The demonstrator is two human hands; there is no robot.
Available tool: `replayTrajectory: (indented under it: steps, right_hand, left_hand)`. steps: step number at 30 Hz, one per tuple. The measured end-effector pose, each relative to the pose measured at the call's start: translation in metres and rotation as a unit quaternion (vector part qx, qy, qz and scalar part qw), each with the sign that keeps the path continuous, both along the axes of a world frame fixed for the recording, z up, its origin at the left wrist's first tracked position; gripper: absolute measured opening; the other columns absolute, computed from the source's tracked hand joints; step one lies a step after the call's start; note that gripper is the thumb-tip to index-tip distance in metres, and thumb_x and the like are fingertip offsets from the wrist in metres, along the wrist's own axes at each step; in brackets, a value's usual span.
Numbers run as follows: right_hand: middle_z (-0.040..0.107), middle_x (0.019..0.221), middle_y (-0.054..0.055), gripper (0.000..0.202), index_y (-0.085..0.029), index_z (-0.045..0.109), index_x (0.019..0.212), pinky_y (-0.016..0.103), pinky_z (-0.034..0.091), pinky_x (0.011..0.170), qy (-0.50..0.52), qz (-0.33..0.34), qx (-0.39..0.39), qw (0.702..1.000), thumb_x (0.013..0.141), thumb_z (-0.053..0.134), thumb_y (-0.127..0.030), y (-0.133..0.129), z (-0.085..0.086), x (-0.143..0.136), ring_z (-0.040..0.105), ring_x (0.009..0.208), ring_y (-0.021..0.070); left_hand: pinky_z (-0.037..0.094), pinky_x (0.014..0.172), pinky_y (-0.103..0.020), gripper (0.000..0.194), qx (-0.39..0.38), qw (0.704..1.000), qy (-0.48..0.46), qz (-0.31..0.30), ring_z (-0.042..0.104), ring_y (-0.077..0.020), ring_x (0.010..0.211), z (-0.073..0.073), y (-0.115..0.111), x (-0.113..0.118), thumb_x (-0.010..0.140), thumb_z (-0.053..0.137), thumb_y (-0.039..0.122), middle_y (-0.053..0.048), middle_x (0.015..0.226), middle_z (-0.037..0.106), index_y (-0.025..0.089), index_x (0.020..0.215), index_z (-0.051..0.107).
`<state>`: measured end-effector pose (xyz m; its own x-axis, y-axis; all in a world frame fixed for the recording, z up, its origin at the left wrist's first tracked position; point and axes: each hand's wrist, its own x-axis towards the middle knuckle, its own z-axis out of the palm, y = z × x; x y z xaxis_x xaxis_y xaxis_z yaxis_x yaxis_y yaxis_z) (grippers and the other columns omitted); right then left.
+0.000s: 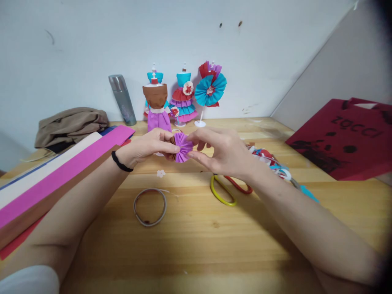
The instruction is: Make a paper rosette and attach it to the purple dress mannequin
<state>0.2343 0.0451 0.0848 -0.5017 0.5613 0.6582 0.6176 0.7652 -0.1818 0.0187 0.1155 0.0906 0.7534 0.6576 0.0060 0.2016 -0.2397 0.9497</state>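
Observation:
Between my two hands is a round pleated paper rosette, purple on its face with brown pleats showing at its left edge. My left hand, a black band at its wrist, pinches the rosette from the left with the thumb on its centre. From the right, my right hand grips its edge between thumb and fingertips. Right behind the hands stands a small dress form with a brown paper top and purple skirt. Below them lie a small white paper flower and scissors with yellow and red handles.
A coil of thin cord lies in front. Long coloured paper strips and a brown cloth are at left. Behind stand a bottle and more paper-dressed forms. Paper scraps and a red bag sit at right.

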Motion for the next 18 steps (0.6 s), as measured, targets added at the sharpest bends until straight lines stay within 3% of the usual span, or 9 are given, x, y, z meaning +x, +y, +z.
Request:
replayTrajectory:
  steps: [9, 18]
  right_hand:
    - [0.071, 0.087, 0.008, 0.020, -0.021, 0.060, 0.091, 0.033, 0.046, 0.064, 0.003, -0.040, -0.024, 0.999, 0.091, 0.058, -0.041, -0.003, -0.002, -0.006, 0.064, 0.074, 0.0217]
    - [0.071, 0.091, 0.010, 0.020, -0.018, 0.064, 0.096, 0.032, 0.045, 0.065, -0.006, -0.067, -0.042, 0.997, 0.089, 0.057, -0.035, -0.004, -0.005, -0.011, 0.064, 0.075, 0.0221]
  left_hand:
    - [0.046, 0.063, -0.024, 0.023, -0.013, 1.000, -0.005, 0.005, 0.060, -0.0122, 0.066, 0.002, -0.002, 0.000, 0.072, 0.077, 0.032, -0.005, 0.071, 0.068, 0.010, 0.080, 0.073]
    - [0.045, 0.062, -0.022, 0.020, -0.012, 1.000, -0.009, -0.004, 0.058, -0.0108, 0.066, 0.003, -0.005, 0.001, 0.074, 0.075, 0.029, -0.004, 0.073, 0.067, 0.010, 0.083, 0.073]
